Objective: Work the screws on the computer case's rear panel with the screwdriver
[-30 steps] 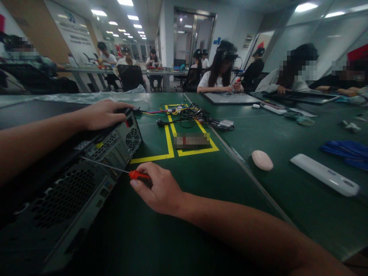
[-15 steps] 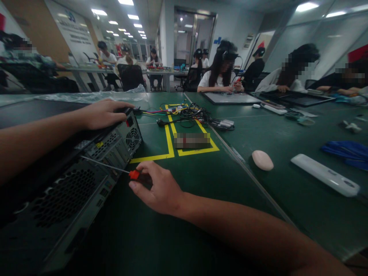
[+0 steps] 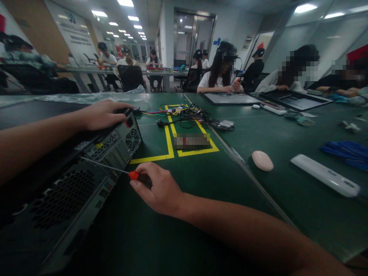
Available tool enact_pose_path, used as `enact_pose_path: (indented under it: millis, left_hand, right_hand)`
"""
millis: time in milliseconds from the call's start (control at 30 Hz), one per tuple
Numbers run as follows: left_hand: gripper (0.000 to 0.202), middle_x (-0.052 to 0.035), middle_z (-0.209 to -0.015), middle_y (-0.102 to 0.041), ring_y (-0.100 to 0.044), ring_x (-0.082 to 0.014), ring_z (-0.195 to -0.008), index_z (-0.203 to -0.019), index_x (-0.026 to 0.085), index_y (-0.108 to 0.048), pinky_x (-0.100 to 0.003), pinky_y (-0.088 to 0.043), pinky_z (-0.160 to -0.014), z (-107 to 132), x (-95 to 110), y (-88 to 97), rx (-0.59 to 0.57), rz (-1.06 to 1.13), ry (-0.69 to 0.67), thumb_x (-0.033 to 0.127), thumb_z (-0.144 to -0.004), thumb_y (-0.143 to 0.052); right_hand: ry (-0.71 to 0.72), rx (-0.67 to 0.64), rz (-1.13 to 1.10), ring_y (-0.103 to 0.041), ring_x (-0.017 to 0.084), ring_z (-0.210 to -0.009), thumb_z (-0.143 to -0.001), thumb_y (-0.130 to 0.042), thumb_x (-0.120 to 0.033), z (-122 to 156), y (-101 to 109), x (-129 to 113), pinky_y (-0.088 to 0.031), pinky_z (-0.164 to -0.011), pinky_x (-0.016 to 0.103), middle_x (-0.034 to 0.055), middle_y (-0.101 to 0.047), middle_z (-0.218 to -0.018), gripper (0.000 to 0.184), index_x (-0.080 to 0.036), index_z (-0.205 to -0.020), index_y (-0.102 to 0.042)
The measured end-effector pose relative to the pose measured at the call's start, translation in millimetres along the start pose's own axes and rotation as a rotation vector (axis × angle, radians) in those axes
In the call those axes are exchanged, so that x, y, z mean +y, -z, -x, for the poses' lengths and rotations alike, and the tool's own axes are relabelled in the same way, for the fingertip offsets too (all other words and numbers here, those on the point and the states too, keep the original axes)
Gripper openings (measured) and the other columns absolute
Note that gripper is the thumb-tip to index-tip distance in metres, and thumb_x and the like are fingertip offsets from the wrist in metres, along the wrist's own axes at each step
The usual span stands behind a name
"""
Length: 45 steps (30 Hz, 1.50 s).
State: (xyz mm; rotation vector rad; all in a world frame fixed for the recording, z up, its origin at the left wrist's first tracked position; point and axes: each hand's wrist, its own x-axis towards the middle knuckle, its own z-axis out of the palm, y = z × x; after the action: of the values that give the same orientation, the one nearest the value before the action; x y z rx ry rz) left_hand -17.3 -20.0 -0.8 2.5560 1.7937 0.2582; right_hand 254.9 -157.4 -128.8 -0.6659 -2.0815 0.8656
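Note:
A black computer case (image 3: 116, 147) lies on its side at the left, its rear panel with vents and ports facing right. My left hand (image 3: 105, 115) rests on top of the case near its far rear corner, fingers stretched over the edge. Gripped in my right hand (image 3: 159, 188) is a screwdriver (image 3: 133, 175) with a red handle, mostly hidden by the fingers. Its long thin shaft points left, and the tip meets the rear panel near the case's upper edge. I cannot make out a screw there.
On the green table (image 3: 230, 214) lie tangled cables (image 3: 195, 115), yellow tape (image 3: 155, 158), a blurred-out box (image 3: 191, 142), a pale computer mouse (image 3: 262, 160), a white power strip (image 3: 324, 175) and a blue cloth-like bundle (image 3: 347, 153). Several people work at tables beyond.
My hands, the screwdriver and the case stay almost where they were. Only a very slight shift of the right fingers shows.

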Motion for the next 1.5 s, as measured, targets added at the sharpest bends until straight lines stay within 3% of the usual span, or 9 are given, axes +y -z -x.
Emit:
enact_pose_path:
  millis: [233,400,667,967,1200,1400,1500]
  left_hand:
    - [0.085,-0.0188,-0.144,-0.065,-0.060,-0.0369,-0.132,-0.156,0.011,-0.056,-0.050,-0.042,-0.116,1.5,4.3,1.2,-0.005,-0.018,0.015,0.061,-0.089,-0.038]
    - [0.082,-0.0149,-0.142,-0.067,-0.062,-0.0364,-0.129,-0.156,0.018,-0.057,-0.049,-0.043,-0.115,1.5,4.5,2.0,-0.004,-0.005,0.020,0.061,-0.088,-0.042]
    - [0.081,-0.0142,-0.143,-0.067,-0.060,-0.0366,-0.132,-0.155,0.019,-0.058,-0.048,-0.041,-0.116,2.3,6.4,2.3,0.007,0.009,0.025,0.059,-0.086,-0.046]
    - [0.083,-0.0165,-0.142,-0.067,-0.062,-0.0364,-0.130,-0.155,0.013,-0.058,-0.048,-0.042,-0.116,1.4,4.8,1.7,0.000,0.017,-0.011,0.060,-0.088,-0.043]
    - [0.081,-0.0150,-0.139,-0.069,-0.062,-0.0354,-0.129,-0.155,0.015,-0.058,-0.046,-0.043,-0.115,1.8,6.0,2.1,0.000,-0.005,0.010,0.059,-0.089,-0.042]
    - [0.081,-0.0159,-0.136,-0.070,-0.063,-0.0367,-0.126,-0.155,0.015,-0.058,-0.049,-0.044,-0.113,1.8,5.9,1.5,0.004,0.009,0.007,0.059,-0.088,-0.043]
    - [0.082,-0.0172,-0.138,-0.069,-0.063,-0.0373,-0.127,-0.155,0.013,-0.058,-0.049,-0.043,-0.113,2.1,6.3,1.3,0.003,0.004,0.004,0.058,-0.088,-0.042]
  right_hand:
    - [0.022,0.004,-0.014,-0.070,0.019,-0.093,-0.103,-0.061,-0.042,-0.7,-0.3,0.6,-0.059,-0.082,0.033,0.0086,-0.072,-0.110,0.029,-0.019,-0.120,-0.062]
    - [-0.006,-0.005,-0.009,-0.070,0.019,-0.094,-0.103,-0.061,-0.044,-0.3,1.4,-1.2,-0.059,-0.083,0.034,0.0083,-0.073,-0.111,0.030,-0.020,-0.121,-0.062]
    - [-0.017,-0.005,0.008,-0.070,0.019,-0.091,-0.102,-0.061,-0.045,0.0,1.0,-2.4,-0.058,-0.081,0.033,0.0080,-0.073,-0.111,0.031,-0.020,-0.121,-0.062]
    - [0.004,-0.005,0.053,-0.071,0.021,-0.100,-0.103,-0.058,-0.047,-0.1,2.1,-2.7,-0.057,-0.089,0.036,0.0088,-0.074,-0.114,0.033,-0.020,-0.122,-0.062]
    - [0.008,-0.002,0.089,-0.070,0.022,-0.104,-0.105,-0.057,-0.049,-0.2,-0.1,-0.9,-0.056,-0.093,0.038,0.0092,-0.074,-0.116,0.034,-0.021,-0.123,-0.063]
    - [0.026,-0.029,0.091,-0.071,0.022,-0.106,-0.110,-0.046,-0.049,-0.1,0.7,-1.6,-0.056,-0.095,0.038,0.0100,-0.074,-0.116,0.036,-0.020,-0.123,-0.064]
    - [0.015,-0.029,0.056,-0.071,0.023,-0.107,-0.108,-0.052,-0.050,0.1,1.8,-2.7,-0.057,-0.095,0.039,0.0106,-0.073,-0.118,0.038,-0.019,-0.128,-0.061]
